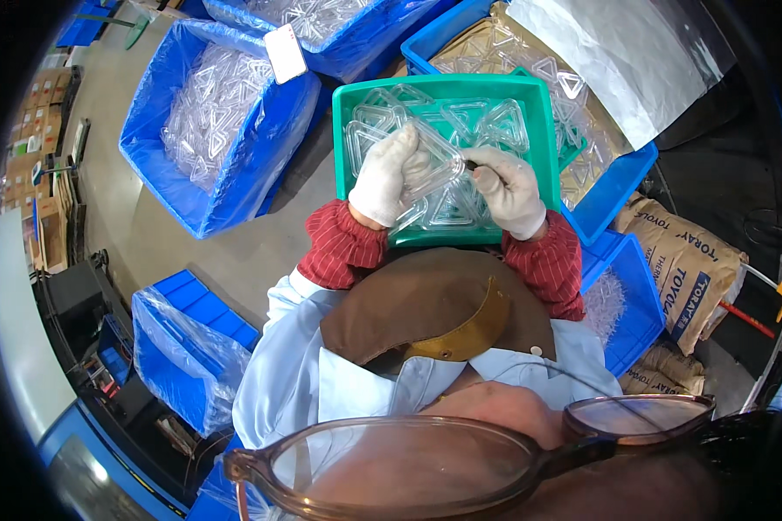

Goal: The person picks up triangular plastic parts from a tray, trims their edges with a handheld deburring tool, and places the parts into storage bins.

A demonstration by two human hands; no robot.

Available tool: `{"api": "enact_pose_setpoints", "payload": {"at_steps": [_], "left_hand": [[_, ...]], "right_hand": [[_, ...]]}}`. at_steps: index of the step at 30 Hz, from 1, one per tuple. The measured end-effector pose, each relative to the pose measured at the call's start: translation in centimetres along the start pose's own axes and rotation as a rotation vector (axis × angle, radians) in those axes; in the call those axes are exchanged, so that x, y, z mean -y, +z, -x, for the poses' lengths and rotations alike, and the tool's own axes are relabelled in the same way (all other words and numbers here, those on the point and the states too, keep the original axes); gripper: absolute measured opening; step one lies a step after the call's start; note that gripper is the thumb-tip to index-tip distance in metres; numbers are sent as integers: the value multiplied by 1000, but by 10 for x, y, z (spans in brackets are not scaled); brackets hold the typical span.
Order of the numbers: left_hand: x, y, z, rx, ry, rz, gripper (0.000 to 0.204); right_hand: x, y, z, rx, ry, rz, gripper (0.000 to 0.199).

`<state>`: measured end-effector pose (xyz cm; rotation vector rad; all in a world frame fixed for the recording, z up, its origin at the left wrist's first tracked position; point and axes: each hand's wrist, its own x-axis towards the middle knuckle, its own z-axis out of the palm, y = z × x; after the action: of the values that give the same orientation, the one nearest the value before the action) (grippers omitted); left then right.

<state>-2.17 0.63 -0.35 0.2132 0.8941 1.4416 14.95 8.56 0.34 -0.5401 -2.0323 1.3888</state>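
Note:
My left hand (389, 176), in a white glove, is closed on one side of a clear plastic triangle frame (436, 158), held tilted above a green tray. My right hand (507, 187), also gloved with some bare fingertips showing, is pinched around a small dark tool (470, 165) at the triangle's right corner. Most of that tool is hidden by the fingers, so its exact kind cannot be made out. Under both hands, the green tray (543, 130) contains several more clear triangles (502, 126), lying loosely over one another.
A bag-lined blue crate (139, 143) full of clear triangles stands at left, with another (382, 56) behind it. To the right are a blue crate (613, 187) with cardboard and triangles, a silvery sheet (621, 65) and brown paper sacks (682, 260). A lined blue bin (178, 365) sits lower left.

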Motion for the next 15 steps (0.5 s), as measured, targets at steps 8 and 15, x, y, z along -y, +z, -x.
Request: {"api": "enact_pose_setpoints", "payload": {"at_steps": [8,15], "left_hand": [[-10,-4,7,42,15,-35,28],[11,12,33,518,444,-727,23]], "right_hand": [[11,20,1,-168,-66,82,24],[-8,33,-7,-250,167,266,26]]}}
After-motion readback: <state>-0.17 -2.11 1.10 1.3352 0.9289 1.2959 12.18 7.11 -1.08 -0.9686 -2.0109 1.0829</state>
